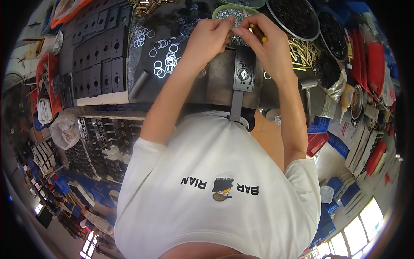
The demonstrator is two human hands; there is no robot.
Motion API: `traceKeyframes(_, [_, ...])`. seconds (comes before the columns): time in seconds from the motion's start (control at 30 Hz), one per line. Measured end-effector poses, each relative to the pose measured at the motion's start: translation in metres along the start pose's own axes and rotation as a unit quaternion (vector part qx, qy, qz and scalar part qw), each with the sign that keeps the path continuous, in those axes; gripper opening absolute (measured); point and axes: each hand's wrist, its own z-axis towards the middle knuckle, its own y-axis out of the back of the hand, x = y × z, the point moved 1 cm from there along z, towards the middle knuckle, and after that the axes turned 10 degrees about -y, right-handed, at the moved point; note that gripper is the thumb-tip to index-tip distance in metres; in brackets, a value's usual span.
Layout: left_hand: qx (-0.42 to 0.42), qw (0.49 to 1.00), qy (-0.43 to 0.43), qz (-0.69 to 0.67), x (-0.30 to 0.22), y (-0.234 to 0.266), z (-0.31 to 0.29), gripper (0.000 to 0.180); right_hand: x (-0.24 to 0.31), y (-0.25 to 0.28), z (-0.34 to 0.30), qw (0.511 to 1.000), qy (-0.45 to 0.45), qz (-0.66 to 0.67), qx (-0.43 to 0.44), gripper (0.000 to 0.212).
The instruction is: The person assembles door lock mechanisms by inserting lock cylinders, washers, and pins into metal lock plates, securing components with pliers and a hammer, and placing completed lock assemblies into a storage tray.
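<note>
Across the upper part of the frame runs the dark, worn-topped bench (183,90). At its upper left lie rows of flat black rectangular plates with round holes (101,60). Toward the upper right stands a wide round metal pan with a pale rim (318,26), filled with small dark parts. At the top centre are the two bare hands. The right hand (268,45) is curled, its thumb and forefinger pinched, with a slim yellow-and-black tool (258,32) held in its bent fingers. The left hand (211,38) is also curled, its fingertips drawn together right beside the right hand's; whether they grip something small I cannot tell. Just below the hands, at upper centre, lies a long black plate with a round fitting (244,60), a grey strip reaching from its lower end. Behind the hands is a pale green bowl (224,6) of small silvery pieces. A metal hammer (308,101) lies right of centre. Smallest are the brass-coloured pins (300,54) at upper right and the thin bright rings (171,57) left of the hands.
</note>
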Motion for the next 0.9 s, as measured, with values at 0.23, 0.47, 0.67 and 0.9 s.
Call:
traceKeyframes(0.23, [0.011, 0.993, -0.103, -0.048, -0.011, 0.010, -0.027, 0.033, 0.007, 0.013, -0.014, 0.995, 0.047, -0.061, -0.068, 0.022])
traceKeyframes(0.47, [0.038, 0.976, 0.002, -0.214, -0.022, 0.010, -0.058, 0.029, 0.058, 0.011, -0.073, 0.925, -0.212, 0.301, 0.096, 0.049])
traceKeyframes(0.67, [0.019, 0.974, -0.018, -0.223, -0.021, -0.001, -0.068, 0.021, 0.062, 0.001, -0.077, 0.919, -0.222, 0.322, 0.049, 0.052])
traceKeyframes(0.9, [-0.003, 0.972, -0.039, -0.232, -0.027, -0.008, -0.072, 0.020, 0.063, 0.002, -0.084, 0.928, -0.219, 0.298, 0.047, 0.047])
